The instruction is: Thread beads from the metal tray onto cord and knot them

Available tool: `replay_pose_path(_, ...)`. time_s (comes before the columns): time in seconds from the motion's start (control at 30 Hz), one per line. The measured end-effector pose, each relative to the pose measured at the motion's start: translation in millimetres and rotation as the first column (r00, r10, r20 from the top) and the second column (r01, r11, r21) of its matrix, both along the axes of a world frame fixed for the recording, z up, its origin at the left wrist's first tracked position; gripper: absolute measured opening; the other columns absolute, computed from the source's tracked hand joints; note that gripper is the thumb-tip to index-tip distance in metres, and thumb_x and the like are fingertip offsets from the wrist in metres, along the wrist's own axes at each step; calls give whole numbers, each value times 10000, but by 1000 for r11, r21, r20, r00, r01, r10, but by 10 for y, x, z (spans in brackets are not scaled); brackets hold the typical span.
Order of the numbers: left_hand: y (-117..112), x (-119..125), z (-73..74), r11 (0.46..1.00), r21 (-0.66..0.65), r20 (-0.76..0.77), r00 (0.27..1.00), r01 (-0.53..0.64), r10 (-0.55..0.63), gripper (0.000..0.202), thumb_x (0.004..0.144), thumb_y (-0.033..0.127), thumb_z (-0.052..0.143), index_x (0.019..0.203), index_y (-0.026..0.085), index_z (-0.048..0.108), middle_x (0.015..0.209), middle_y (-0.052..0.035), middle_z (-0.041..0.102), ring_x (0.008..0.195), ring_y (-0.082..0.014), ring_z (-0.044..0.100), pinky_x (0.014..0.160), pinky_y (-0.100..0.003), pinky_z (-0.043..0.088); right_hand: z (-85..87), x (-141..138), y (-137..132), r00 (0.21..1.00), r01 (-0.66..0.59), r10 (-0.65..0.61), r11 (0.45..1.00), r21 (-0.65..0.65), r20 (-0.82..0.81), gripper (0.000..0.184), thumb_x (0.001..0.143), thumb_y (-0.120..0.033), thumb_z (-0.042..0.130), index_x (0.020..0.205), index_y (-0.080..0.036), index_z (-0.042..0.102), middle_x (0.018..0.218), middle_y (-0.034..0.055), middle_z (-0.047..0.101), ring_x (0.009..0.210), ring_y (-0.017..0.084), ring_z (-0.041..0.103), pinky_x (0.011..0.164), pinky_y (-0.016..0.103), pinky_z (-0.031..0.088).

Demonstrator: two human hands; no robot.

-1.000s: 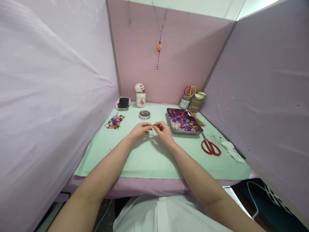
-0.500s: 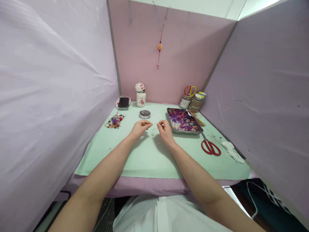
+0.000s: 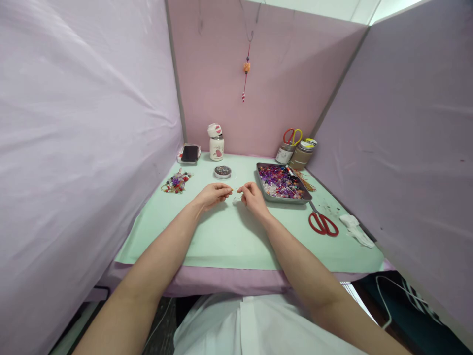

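Note:
Over the middle of the pale green table top (image 3: 229,241), my left hand (image 3: 215,194) pinches a thin cord (image 3: 237,198) between thumb and fingertips. A small yellowish bit shows at those fingertips, too small to name. My right hand (image 3: 253,195) faces it a short gap away, its thumb and forefinger closed together on the cord. A slack loop of cord hangs between the two hands. Just right of my right hand lies a metal tray (image 3: 286,200) filled with purple, red and clear beads (image 3: 279,180). Behind the hands sits a small round tin (image 3: 222,172).
Red-handled scissors (image 3: 323,224) lie right of the tray, beside a crumpled white cloth (image 3: 356,230). Finished-looking beaded strings (image 3: 177,181) lie at left. A bottle (image 3: 216,144), a phone (image 3: 189,154) and jars (image 3: 303,154) stand at the back. A beaded pendant (image 3: 246,68) hangs above.
My right fingertips have shifted slightly, and the cord between the hands hangs differently. The view has tipped a little. Both hands stay in nearly the same place.

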State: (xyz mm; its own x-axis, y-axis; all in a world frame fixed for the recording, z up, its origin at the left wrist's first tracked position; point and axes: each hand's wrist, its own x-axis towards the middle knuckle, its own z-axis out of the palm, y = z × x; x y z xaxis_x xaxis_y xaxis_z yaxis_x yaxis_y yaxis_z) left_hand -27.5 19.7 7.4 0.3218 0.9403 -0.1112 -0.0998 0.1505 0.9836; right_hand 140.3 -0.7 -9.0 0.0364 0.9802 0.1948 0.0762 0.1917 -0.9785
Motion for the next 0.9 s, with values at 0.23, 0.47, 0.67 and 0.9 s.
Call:
replay_pose_path(0.23, 23, -39, -6, 988, -125, 54, 995, 88, -82, 245, 768, 353, 676, 815, 112, 682, 786, -91, 648, 653, -103, 548, 616, -243, 458, -66, 29, 46, 999, -28, 27, 999, -22, -37, 202, 780, -396, 503, 824, -240, 383, 695, -19, 642, 452, 82, 370, 412, 201, 264)
replay_pose_path(0.47, -9, -21, 5, 993, -78, -4, 996, 87, -88, 351, 645, 447, 768, 741, 128, 658, 696, -48, 609, 557, -74, 480, 532, -233, 383, -57, 5, 36, 997, -71, 70, 997, -29, -18, 192, 785, -386, 504, 823, -245, 380, 642, -34, 630, 439, 86, 353, 418, 209, 263)
replay_pose_path(0.67, -20, -15, 17, 997, -26, -106, 992, 70, -73, 330, 571, 400, 802, 706, 148, 638, 563, 15, 500, 474, -57, 383, 455, -228, 253, -51, 7, 25, 998, -34, 33, 999, 10, 45, 174, 793, -395, 494, 813, -243, 412, 587, -52, 582, 444, 95, 372, 442, 219, 268)
replay_pose_path(0.9, -23, 13, 22, 998, -39, -61, 997, 42, -44, 302, 529, 347, 817, 669, 133, 656, 581, -1, 529, 524, -65, 425, 491, -230, 290, -73, 19, 55, 999, -26, 26, 1000, 14, 47, 181, 793, -403, 504, 808, -242, 424, 565, -56, 548, 441, 97, 390, 444, 220, 268)
